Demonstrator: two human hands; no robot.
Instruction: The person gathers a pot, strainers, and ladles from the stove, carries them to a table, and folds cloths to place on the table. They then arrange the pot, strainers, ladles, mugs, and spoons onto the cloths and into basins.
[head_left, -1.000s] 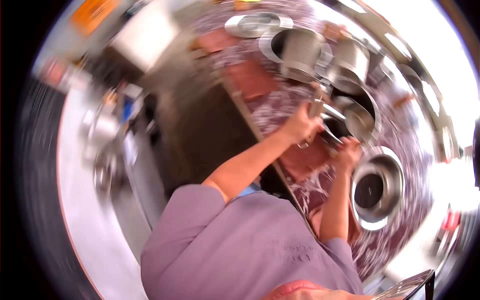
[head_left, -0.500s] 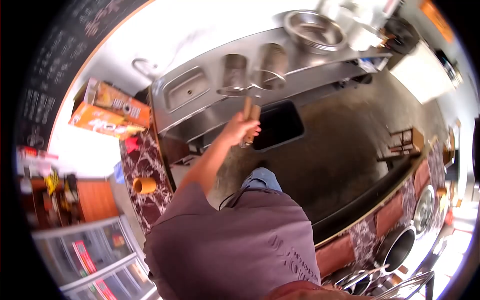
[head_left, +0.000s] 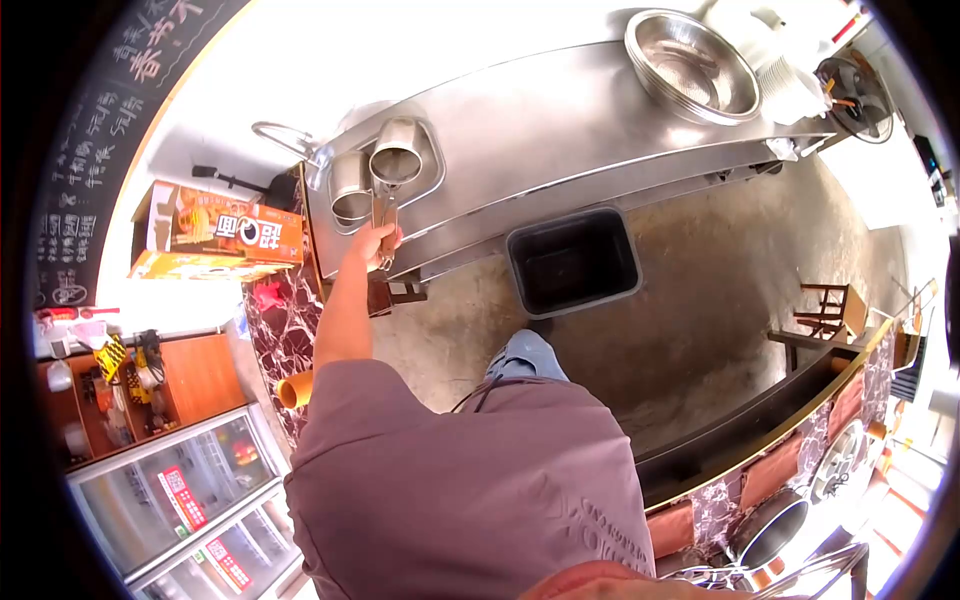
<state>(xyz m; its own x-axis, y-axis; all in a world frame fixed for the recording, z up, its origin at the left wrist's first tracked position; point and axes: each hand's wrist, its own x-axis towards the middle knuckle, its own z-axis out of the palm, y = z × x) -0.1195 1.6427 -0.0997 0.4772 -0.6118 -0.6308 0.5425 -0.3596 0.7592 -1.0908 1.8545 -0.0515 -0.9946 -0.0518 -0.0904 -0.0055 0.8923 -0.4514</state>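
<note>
My left hand (head_left: 374, 245) is wrapped around the handles of two noodle strainers. Both have deep cylindrical metal baskets; one strainer (head_left: 397, 152) is tilted with its round mouth toward me, and the other strainer (head_left: 350, 187) hangs beside it on the left. In this view the baskets overlap the small sink (head_left: 436, 165) set into the steel counter (head_left: 530, 120). A faucet (head_left: 280, 135) rises just behind them. My right hand is out of frame.
A black plastic tub (head_left: 625, 285) stands on the floor ahead of my feet. Stacked metal bowls (head_left: 740, 90) sit at the counter's right end. Orange cartons (head_left: 230, 230) are at left, near a marble-patterned ledge (head_left: 290, 330). A wooden stool (head_left: 845, 310) is far right.
My left hand has carried both noodle strainers leftward, from in front of the counter's middle to over the sink. The view has shifted to the right.
</note>
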